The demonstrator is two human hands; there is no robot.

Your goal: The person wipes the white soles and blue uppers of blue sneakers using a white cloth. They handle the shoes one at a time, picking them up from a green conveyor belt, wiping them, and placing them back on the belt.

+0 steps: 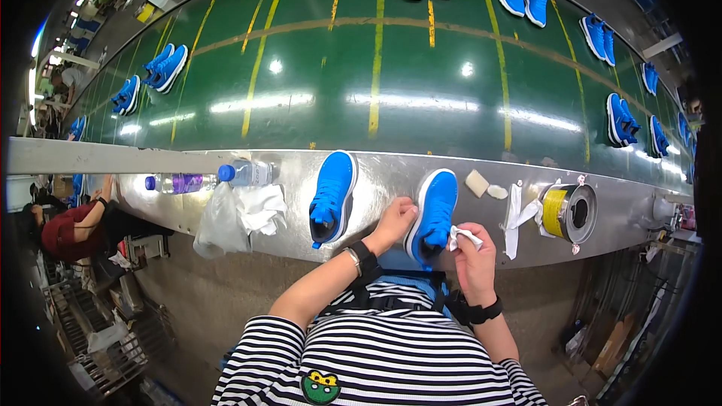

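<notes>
A blue sneaker (436, 207) with a white sole stands on the metal ledge in front of me, toe pointing away. Against its left side, my left hand (396, 220) is closed with curled fingers at the sole edge. Beside the heel on the right, my right hand (475, 259) pinches a small crumpled white cloth (465, 237) close to the shoe's collar. To the left, a matching blue sneaker (333, 194) stands on the same ledge, apart from both hands.
Left on the ledge are bottles (252, 173), a clear plastic bag (220, 222) and white cloths (262, 210). Rightward lie a beige block (477, 183), a white strip (514, 222) and a round tin (555, 212). Beyond, a green conveyor (316, 90) carries several sneaker pairs. A person (71, 229) is at far left.
</notes>
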